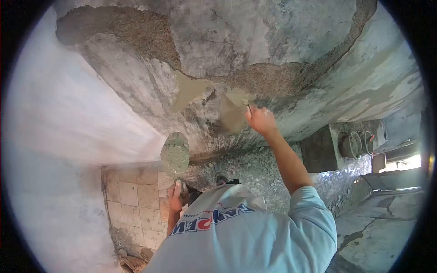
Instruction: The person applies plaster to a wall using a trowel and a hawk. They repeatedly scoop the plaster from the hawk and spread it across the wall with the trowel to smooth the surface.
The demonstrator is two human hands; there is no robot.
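Note:
My right hand [262,120] is closed round the handle of a small trowel [237,97], its blade against the wall [273,41]. Beneath and beside the blade, a smear of wet plaster [233,119] covers the wall. Another patch of fresh plaster [189,91] sits to its left, below a rough strip where the old coat is broken off. Low at my left side, my left hand [176,195] grips an oval, flat mortar holder [175,172] by its near end. Wet grey mortar [175,154] covers its face; the grip itself is partly hidden.
Rubble and mortar crumbs [246,166] cover the floor along the wall's foot. A concrete block [321,148] with buckets [350,144] on it stands at right. Tiles [139,195] lie lower left, beside a pale side wall [59,113].

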